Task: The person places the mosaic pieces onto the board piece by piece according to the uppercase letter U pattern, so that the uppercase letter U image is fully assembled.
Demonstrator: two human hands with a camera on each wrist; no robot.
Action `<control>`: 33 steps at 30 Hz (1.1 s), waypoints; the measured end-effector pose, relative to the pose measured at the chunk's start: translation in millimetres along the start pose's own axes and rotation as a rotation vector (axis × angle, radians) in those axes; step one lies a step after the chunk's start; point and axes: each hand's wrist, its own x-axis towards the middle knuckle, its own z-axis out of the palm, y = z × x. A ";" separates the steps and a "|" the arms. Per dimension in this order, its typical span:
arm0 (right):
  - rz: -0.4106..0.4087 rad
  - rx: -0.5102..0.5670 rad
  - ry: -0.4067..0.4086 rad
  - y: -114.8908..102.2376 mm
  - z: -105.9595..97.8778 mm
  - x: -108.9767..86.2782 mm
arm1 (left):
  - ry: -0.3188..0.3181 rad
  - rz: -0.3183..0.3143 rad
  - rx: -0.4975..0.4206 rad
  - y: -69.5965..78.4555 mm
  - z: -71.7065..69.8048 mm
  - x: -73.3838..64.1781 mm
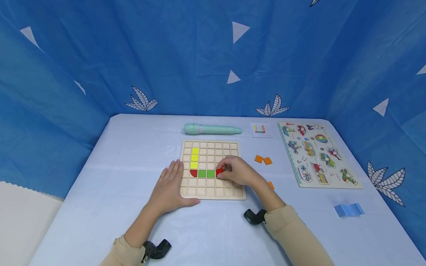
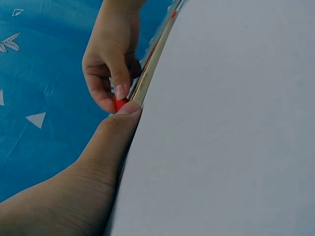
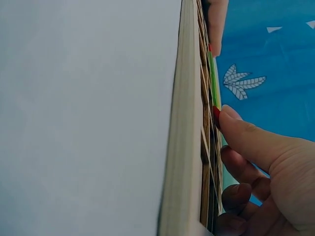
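A wooden grid board (image 1: 213,192) lies on the table, holding a column of yellow square tiles (image 1: 194,157), a red quarter-round tile (image 1: 193,173) and two green square tiles (image 1: 206,173). My right hand (image 1: 237,170) pinches a small red tile (image 1: 219,172) between thumb and fingers, at the cell right of the green ones. In the right wrist view this red tile (image 3: 216,117) sits at the board's surface under the thumb tip. My left hand (image 1: 170,188) rests flat with straight fingers along the board's left edge, its thumb at the near edge.
Orange square tiles (image 1: 263,160) lie right of the board, another partly hidden by the right forearm. A small pattern card (image 1: 261,130) and a mint-green pen-shaped stick (image 1: 213,129) lie beyond. At right are a picture puzzle board (image 1: 316,155) and a blue strip (image 1: 349,210).
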 end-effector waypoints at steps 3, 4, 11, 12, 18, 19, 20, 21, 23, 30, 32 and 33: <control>0.003 -0.009 0.006 -1.0 -0.3 -0.2 | 0.000 0.001 0.000 -0.2 0.2 0.0; 0.003 -0.010 0.008 -1.6 -0.4 -0.3 | 0.000 0.002 0.000 -0.4 0.3 0.0; 0.008 -0.019 0.018 -1.8 -0.1 0.2 | -0.001 0.004 0.005 -0.5 0.6 0.0; 0.006 -0.023 0.018 -1.6 0.1 0.3 | 0.000 0.004 0.007 -0.5 0.7 0.0; -0.009 -0.055 0.011 0.1 1.5 1.0 | 0.000 0.005 0.007 0.5 0.5 -0.3; -0.010 -0.059 0.010 0.1 1.5 1.0 | -0.001 0.005 0.008 0.6 0.4 -0.3; -0.010 -0.058 0.011 -0.1 1.4 1.0 | -0.001 0.005 0.009 0.6 0.4 -0.2; -0.008 -0.058 0.010 -0.5 1.3 0.9 | -0.001 0.006 0.010 0.6 0.4 -0.1; -0.002 -0.056 0.012 -1.5 0.8 0.6 | 0.001 0.005 0.008 0.8 0.6 -0.1; 0.027 -0.067 0.016 -5.4 -1.7 -2.5 | 0.011 0.005 0.008 0.7 2.8 0.5; 0.028 -0.071 0.019 -5.6 -4.1 -4.0 | 0.013 0.004 0.008 0.3 3.5 0.5; 0.027 -0.070 0.022 -5.4 -5.7 -4.9 | 0.013 0.002 0.009 0.3 3.5 0.5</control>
